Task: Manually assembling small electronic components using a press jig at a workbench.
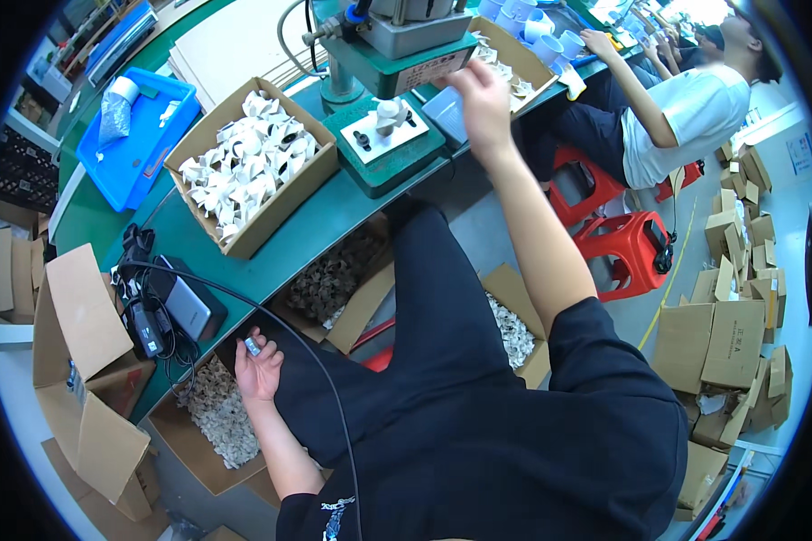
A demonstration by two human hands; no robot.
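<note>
A green bench press stands on the table, with a pale grey piece on the white plate of its base. My right hand is raised at the right side of the press head, its fingers curled in; what they hold, if anything, I cannot make out. Low on the left, beside my thigh, my left hand is turned palm up, its fingers curled round a small grey-blue piece. Left of the press, a cardboard box is filled with white curved parts.
A blue tray holds a plastic bag. Near the table's left edge lie a power bank and cables. Boxes of small parts sit below. A co-worker sits at the right, near red stools. Cartons are piled far right.
</note>
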